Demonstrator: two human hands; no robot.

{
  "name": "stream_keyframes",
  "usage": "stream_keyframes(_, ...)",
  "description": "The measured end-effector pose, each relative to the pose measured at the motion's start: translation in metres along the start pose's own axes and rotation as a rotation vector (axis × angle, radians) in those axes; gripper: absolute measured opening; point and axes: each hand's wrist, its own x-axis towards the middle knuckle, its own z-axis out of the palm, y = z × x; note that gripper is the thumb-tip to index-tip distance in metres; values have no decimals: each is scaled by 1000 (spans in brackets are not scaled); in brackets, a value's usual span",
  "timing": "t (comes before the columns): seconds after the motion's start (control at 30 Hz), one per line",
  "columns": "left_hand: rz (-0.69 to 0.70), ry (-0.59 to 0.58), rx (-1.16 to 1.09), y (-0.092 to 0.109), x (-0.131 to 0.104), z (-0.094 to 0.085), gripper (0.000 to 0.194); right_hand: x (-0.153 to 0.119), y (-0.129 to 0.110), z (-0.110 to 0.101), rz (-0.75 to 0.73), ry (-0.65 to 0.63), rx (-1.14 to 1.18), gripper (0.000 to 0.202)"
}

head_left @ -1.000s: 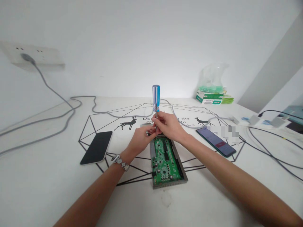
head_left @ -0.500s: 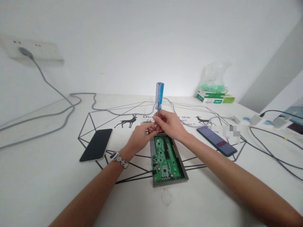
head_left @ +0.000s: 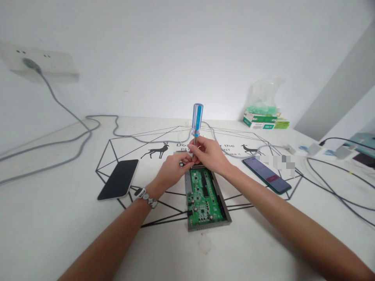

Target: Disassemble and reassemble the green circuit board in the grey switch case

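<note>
A screwdriver (head_left: 198, 117) with a clear and blue handle stands upright over the far end of an open metal case. My right hand (head_left: 209, 153) pinches its metal shaft between thumb and fingers, below the handle. Close beside it, the fingers of my left hand (head_left: 175, 168) are drawn together at the shaft's lower end; what they grip is hidden. The screwdriver's tip cannot be seen behind the fingers. Inside the grey case (head_left: 209, 226) lies a green circuit board (head_left: 202, 199) with black chips and small parts, partly covered at its far end by my hands.
A phone with a dark screen (head_left: 118, 179) lies to the left, and another phone with a lit screen (head_left: 266, 175) to the right. Grey cable (head_left: 140, 139) runs along the back. Small boxes (head_left: 259, 120) stand back right under a plastic bag (head_left: 265, 95). Black cables (head_left: 331, 187) trail at right.
The screwdriver has turned a little, so its blue stripe faces me more. Both hands stay at the case's far end. The whole view has shifted slightly.
</note>
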Motion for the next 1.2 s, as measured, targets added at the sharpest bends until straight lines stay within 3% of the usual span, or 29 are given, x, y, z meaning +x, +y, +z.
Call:
stream_keyframes(0.13, -3, -5, 7, 0, -1, 0, 16, 3, -1, -7, 17, -79, 40, 18)
stream_keyframes(0.33, -7, -34, 6, 1, 0, -2, 17, 6, -8, -20, 67, -170, 193, 27)
stream_keyframes(0.63, 2, -65, -22, 1, 0, -3, 19, 7, -2, -20, 2, -107, 137, 23)
stream_keyframes(0.93, -96, 130, -134, 4, -1, 4, 24, 6, -1, -12, 1, -12, 103, 24)
stream_keyframes(1.2, -63, 176, -97, 4, 0, 8, 23, 5, -4, -7, 22, 63, -4, 27)
